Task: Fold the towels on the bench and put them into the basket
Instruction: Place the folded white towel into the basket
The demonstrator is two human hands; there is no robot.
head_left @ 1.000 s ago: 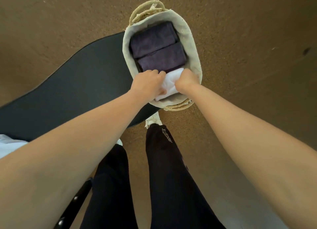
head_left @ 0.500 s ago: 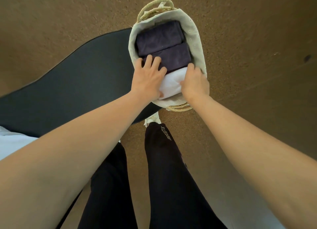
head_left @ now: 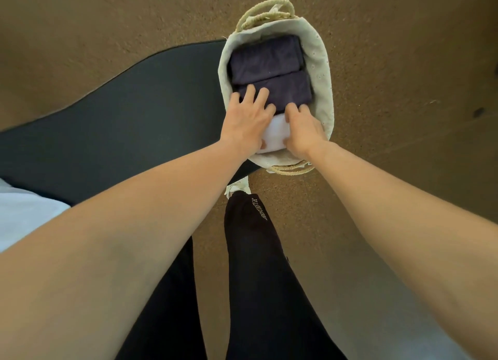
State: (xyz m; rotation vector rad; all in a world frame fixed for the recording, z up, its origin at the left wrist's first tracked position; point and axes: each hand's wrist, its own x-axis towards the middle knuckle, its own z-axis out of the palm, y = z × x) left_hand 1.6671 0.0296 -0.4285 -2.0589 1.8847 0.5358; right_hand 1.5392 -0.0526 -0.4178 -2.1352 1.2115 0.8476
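Observation:
A cloth-lined woven basket (head_left: 320, 63) stands on the right end of the dark bench (head_left: 129, 117). Two folded dark purple towels (head_left: 269, 74) lie in its far part. A folded white towel (head_left: 275, 133) sits in the near end, mostly covered by my hands. My left hand (head_left: 249, 120) lies flat with spread fingers over the white towel and the edge of the nearer purple towel. My right hand (head_left: 303, 128) presses on the white towel's right side, fingers straight and pointing into the basket.
More white cloth (head_left: 24, 217) lies on the bench at the far left edge of view. Brown carpet (head_left: 404, 90) surrounds the bench. My legs in black trousers (head_left: 258, 265) stand just in front of the basket.
Both hands went from gripping the white towel at the basket's near rim to lying flat on it. The towel sank lower into the basket, and my right hand slid inward.

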